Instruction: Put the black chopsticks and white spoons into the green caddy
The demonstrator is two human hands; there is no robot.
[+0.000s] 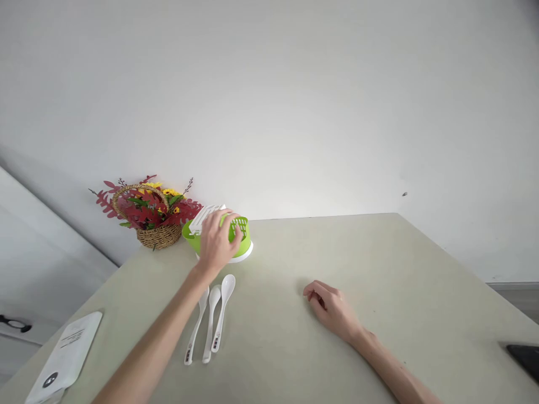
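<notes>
My left hand reaches over a green cutlery holder with a white base, at the back left of the table. Its fingers and thumb are bent round the holder's upper part; the fingertips are partly hidden. White slats show at the holder's left side. Three white spoons lie in front of it: a right one, a middle one and a left one, partly covered by my left forearm. My right hand rests on the table, fingers curled in, nothing visible in them.
A wicker basket of red and yellow artificial flowers stands left of the holder, near the wall. At the left edge lies a white flat packet with printing. A dark object sits at the right edge of the table.
</notes>
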